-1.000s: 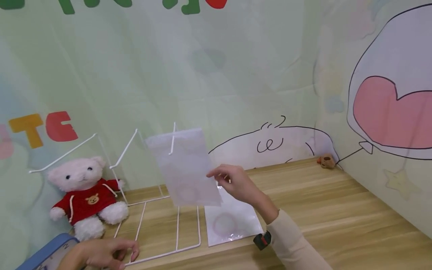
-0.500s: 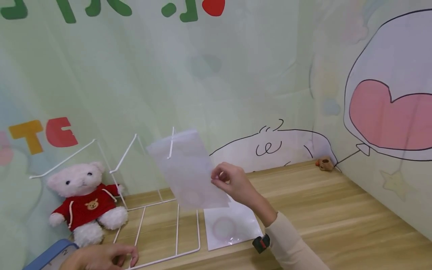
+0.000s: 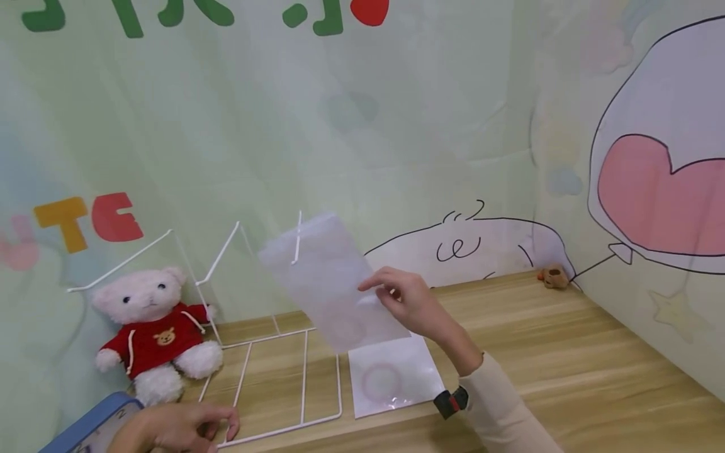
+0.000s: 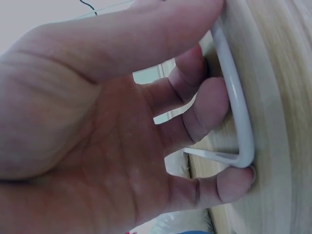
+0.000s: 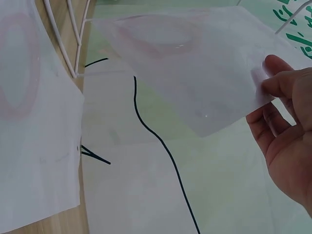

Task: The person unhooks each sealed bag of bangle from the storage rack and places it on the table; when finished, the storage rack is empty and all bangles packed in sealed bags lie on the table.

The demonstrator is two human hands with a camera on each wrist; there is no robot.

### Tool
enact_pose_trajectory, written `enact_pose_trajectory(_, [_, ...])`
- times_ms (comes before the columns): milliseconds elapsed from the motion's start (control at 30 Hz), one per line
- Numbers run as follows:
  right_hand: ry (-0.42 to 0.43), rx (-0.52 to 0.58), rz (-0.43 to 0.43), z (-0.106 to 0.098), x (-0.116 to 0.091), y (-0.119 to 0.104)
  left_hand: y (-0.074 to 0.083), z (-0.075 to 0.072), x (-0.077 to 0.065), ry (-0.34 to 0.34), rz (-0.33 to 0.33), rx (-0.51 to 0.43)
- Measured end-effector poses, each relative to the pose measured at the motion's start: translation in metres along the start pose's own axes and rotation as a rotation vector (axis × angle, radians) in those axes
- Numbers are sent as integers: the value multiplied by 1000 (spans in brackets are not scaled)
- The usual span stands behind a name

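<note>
A frosted plastic bag (image 3: 317,277) with a faint pink ring hangs slanted at a hook of the white wire rack (image 3: 283,430), its lower end out to the right. My right hand (image 3: 410,302) is at the bag's right edge. In the right wrist view, thumb and index finger of the right hand (image 5: 292,126) pinch the edge of the bag (image 5: 204,63). At the rack's front left corner, my left hand (image 3: 175,426) holds the base. The left wrist view shows the thumb and curled fingers of the left hand (image 4: 126,126) at the white wire (image 4: 236,97).
A similar bag (image 3: 391,384) lies flat on the wooden table (image 3: 521,352) under the hanging one. Behind the rack's left side sits a white teddy bear (image 3: 161,340) in red. A blue-rimmed clock (image 3: 90,425) is at lower left, a small brown figure (image 3: 554,277) at back right.
The hanging bag's lower end has swung to the right and the bag tilts more, with my right hand at its edge. My left hand stays on the rack's base.
</note>
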State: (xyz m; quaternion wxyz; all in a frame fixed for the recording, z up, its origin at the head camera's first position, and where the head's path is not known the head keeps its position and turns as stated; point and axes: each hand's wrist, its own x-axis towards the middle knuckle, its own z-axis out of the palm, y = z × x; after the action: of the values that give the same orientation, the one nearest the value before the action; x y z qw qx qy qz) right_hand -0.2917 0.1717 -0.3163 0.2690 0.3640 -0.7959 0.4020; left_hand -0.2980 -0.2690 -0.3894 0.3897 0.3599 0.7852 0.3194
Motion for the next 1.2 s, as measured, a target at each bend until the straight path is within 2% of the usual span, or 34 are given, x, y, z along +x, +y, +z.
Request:
enact_pose_trajectory(100, [27, 4, 13, -2, 0, -2, -5, -5, 3, -30, -19, 31])
enact_pose_trajectory(233, [37, 25, 40, -2, 0, -5, -6, -4, 3, -35, 0, 40])
enact_pose_trajectory(333, [35, 28, 58, -2, -2, -6, 0, 2, 2, -1, 17, 26])
enact_pose_trajectory(433, [21, 34, 73, -4, -2, -7, 0, 3, 2, 4, 31, 49])
enact_pose_trajectory(533, [-21, 74, 83, -8, -2, -9, -11, -2, 4, -15, 31, 57])
enact_pose_trajectory(733, [-102, 122, 114, -17, 0, -14, -57, -15, 10, -43, 7, 66])
enact_pose_trajectory(800, [-117, 121, 111, -19, 0, -15, -66, -17, 11, -36, 11, 66])
enact_pose_trajectory(933, [-144, 104, 85, -20, 1, -16, -69, -17, 10, -40, 25, 69])
enact_pose_trajectory(1000, [-149, 79, 78, -21, 1, -16, -63, -14, 9, -33, 30, 64])
enact_pose_trajectory(1200, [-153, 2, 70, -26, 0, -17, -66, -15, 10, -21, -23, 32])
